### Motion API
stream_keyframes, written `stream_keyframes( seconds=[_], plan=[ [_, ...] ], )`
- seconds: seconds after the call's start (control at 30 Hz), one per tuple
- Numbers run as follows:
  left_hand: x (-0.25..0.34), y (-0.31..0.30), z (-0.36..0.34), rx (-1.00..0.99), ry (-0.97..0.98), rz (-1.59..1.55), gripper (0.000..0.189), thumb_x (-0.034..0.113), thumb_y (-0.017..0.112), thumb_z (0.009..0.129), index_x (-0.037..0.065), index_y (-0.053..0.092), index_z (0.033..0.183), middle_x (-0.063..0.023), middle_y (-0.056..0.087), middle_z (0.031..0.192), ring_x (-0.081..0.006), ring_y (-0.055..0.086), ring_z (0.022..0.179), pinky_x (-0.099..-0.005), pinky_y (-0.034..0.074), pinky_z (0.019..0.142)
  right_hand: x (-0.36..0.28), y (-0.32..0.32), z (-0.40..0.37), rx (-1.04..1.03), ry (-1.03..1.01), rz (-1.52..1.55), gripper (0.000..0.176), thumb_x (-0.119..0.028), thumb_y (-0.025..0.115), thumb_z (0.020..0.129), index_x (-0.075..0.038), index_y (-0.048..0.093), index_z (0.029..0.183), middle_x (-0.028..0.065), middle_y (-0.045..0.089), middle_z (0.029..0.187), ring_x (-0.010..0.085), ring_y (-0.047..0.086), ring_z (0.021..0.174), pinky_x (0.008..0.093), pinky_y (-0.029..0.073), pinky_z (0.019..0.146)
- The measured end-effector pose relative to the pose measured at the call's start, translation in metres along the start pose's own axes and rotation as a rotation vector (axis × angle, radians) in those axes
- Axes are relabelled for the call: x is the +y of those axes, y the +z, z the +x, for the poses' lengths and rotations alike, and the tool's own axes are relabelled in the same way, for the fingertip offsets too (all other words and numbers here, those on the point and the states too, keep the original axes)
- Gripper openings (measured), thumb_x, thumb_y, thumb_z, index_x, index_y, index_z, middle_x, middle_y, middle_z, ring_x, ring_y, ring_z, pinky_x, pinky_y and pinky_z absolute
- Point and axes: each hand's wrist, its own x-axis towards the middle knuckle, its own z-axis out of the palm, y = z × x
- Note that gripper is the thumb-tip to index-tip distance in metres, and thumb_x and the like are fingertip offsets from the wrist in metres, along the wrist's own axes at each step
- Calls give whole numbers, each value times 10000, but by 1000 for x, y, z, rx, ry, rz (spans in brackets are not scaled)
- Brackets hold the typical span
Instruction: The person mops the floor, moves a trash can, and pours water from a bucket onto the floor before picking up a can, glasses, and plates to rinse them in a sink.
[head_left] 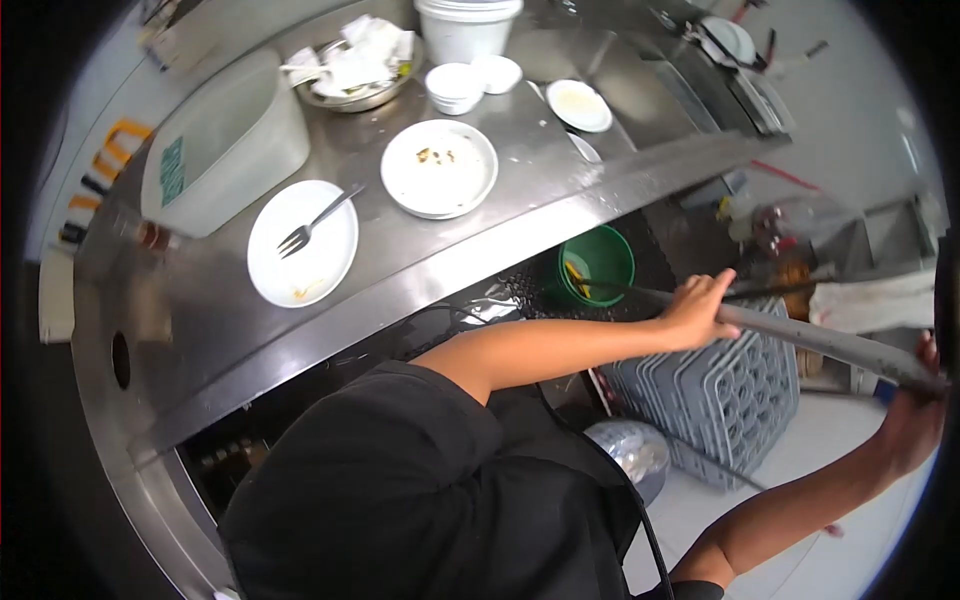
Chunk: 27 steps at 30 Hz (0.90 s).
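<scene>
A long grey bar [825,345] slopes down to the right across the right side of the view. My left hand [692,314] is on its nearer part, the fingers bent round it and the thumb pointing up. At the far right edge, my right hand [908,428] is wrapped round the bar's other end, partly in shadow. Below the bar, close to my left forearm, stands a stack of grey glass racks [730,400]. A green bucket [622,262] with something yellow inside is just beyond my left wrist.
On the steel counter [400,255] are a plate with a fork [262,245], a stack of plates with food scraps [470,185], small white bowls [452,85], a translucent tub [290,140], a metal bowl of crumpled tissues [375,97] and a white bucket [465,35]. A bag-lined bin [630,455] stands beside the racks.
</scene>
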Motion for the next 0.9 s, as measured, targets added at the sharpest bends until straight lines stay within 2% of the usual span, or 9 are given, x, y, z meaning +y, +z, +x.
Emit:
stream_keyframes(
  seconds=[0.03, 0.1, 0.13, 0.37, 0.5, 0.6, 0.73, 0.8, 0.9],
  plan=[
    [5, -4, 5, 3, 27, -47, 945, 333, 808, 703, 35, 274, 1423, -258, 492, 1236, -426, 449, 1177, -477, 365, 1005, 11, -3, 22, -65, -45, -39, 307, -255, 520, 967, 31, 631, 973, 139, 621, 949, 251, 572, 944, 391, 431, 945],
    [21, -18, 19, -9, 54, -128, 932, 334, 785, 731, 36, 256, 1439, -260, 480, 1260, -422, 438, 1201, -470, 353, 1023, -26, 151, 29, 92, -146, -80, 215, -213, 607, 938, 1, 593, 924, -23, 484, 544, 73, 438, 436, 233, 417, 450],
    [29, -27, 23, -20, 45, -163, 923, 339, 775, 742, 39, 253, 1442, -258, 476, 1269, -419, 434, 1210, -466, 347, 1030, -25, 172, 38, 210, -168, -137, 247, -213, 591, 941, 24, 568, 876, -14, 430, 530, 85, 388, 423, 245, 401, 423],
    [59, -58, 63, 189, 84, -141, 827, 362, 710, 817, 38, 261, 1431, -256, 409, 1372, -404, 397, 1285, -433, 325, 1077, -33, 254, 82, 329, -95, -357, 322, -283, 546, 962, 27, 501, 1035, 32, 475, 632, 83, 431, 501, 244, 402, 437],
    [49, -76, 87, 392, 52, -105, 803, 327, 705, 845, -25, 272, 1423, -233, 425, 1383, -335, 445, 1269, -393, 359, 1058, 32, 247, 115, -168, -381, -240, 476, -363, 541, 959, 24, 433, 1215, 116, 533, 798, 143, 495, 567, 268, 441, 457],
    [64, -97, 84, 626, 120, -165, 711, 295, 701, 856, -25, 345, 1381, -228, 514, 1305, -293, 532, 1179, -369, 421, 981, 61, 273, 110, -376, -379, 57, 405, -375, 499, 983, 11, 582, 1072, 89, 599, 865, 146, 552, 725, 290, 475, 667],
    [123, -140, 23, 958, 135, -258, 418, 161, 643, 905, -36, 477, 1233, -31, 614, 805, -65, 566, 715, -242, 463, 702, 79, 303, 71, -976, -114, 693, 501, -451, 470, 985, 5, 657, 1073, 39, 621, 811, 120, 576, 701, 260, 476, 687],
    [141, -153, -22, 1131, 53, 58, 351, 101, 613, 907, -55, 482, 1194, -20, 571, 716, -92, 561, 637, -265, 489, 684, 121, 340, 70, -1049, -74, 591, 468, -420, 544, 945, 25, 668, 1018, 68, 642, 799, 171, 605, 742, 357, 499, 702],
    [158, -157, -75, 1352, 62, -58, 418, 152, 569, 929, -43, 406, 1260, -55, 516, 762, -169, 562, 723, -367, 523, 738, 177, 434, 25, -1138, -104, 312, 324, -270, 612, 895, 5, 672, 1057, 203, 694, 945, 276, 684, 906, 360, 506, 803]
  ],
)
